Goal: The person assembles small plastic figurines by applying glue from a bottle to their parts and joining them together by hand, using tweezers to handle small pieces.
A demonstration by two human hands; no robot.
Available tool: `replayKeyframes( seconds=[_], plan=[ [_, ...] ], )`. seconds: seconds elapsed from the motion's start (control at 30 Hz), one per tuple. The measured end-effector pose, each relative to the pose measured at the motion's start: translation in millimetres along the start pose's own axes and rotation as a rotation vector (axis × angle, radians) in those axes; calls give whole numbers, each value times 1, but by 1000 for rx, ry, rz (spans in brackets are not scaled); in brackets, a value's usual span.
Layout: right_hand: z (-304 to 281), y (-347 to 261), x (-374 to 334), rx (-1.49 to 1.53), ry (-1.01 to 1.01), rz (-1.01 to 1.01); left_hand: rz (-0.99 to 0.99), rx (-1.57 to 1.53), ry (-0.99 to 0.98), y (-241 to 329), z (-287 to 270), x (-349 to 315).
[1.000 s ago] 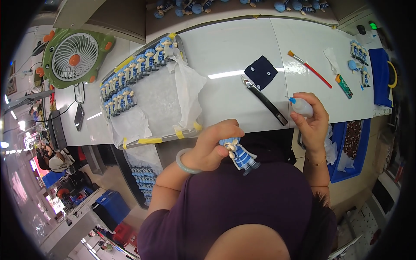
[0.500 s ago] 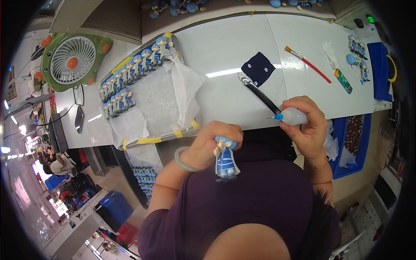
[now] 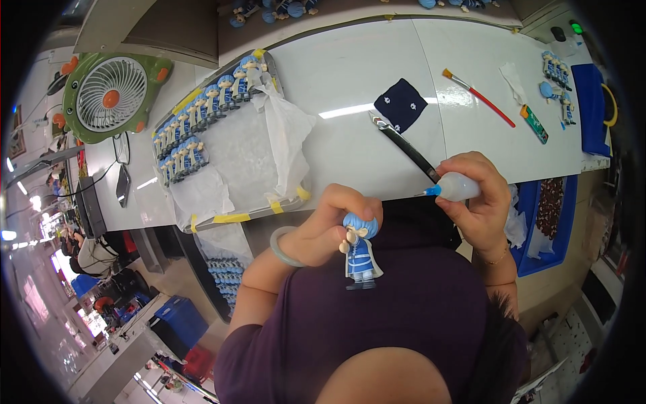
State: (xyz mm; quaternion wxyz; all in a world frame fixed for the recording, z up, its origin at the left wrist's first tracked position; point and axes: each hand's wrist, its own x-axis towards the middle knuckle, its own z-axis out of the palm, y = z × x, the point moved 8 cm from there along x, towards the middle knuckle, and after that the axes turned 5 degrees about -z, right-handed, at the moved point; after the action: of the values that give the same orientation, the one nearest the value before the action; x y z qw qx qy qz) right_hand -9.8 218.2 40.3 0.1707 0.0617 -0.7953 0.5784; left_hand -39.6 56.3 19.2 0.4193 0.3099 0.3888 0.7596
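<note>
A small blue-haired figurine (image 3: 361,254) in a blue and white outfit hangs upright from my left hand (image 3: 330,227), whose fingers close round its head. My right hand (image 3: 479,195) grips a translucent white squeeze bottle (image 3: 460,186) with a blue needle tip that points left toward the figurine; the two are apart. Just beyond the bottle, black-handled tweezers (image 3: 412,151) lie on the white table, their tips by a dark blue patterned cloth (image 3: 401,105). To the left stands a tray (image 3: 232,218) edged with yellow tape, holding rows of similar figurines (image 3: 195,120) and white tissue.
A green fan (image 3: 111,99) stands at the far left. On the right lie a red-handled brush (image 3: 479,98), a green and orange tool (image 3: 535,125) and several figurines (image 3: 556,71). A blue bin (image 3: 555,249) sits below the right edge; a shelf with more figurines runs along the back.
The figurine in my left hand has shifted slightly right and down, and turned a little. The bottle in my right hand has moved slightly, its tip lower.
</note>
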Motion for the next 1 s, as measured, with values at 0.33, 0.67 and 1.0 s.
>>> replayKeyframes(
  seconds=[0.33, 0.67, 1.0],
  plan=[
    [-4, -30, 16, -180, -25, -188, -34, 16, 80, 7, -4, 8],
    [-5, -13, 2, -35, 30, -27, -19, 89, 238, 3, -4, 4],
    [-7, -11, 16, -84, 37, -41, -69, -204, 196, 0, -10, 16]
  ],
)
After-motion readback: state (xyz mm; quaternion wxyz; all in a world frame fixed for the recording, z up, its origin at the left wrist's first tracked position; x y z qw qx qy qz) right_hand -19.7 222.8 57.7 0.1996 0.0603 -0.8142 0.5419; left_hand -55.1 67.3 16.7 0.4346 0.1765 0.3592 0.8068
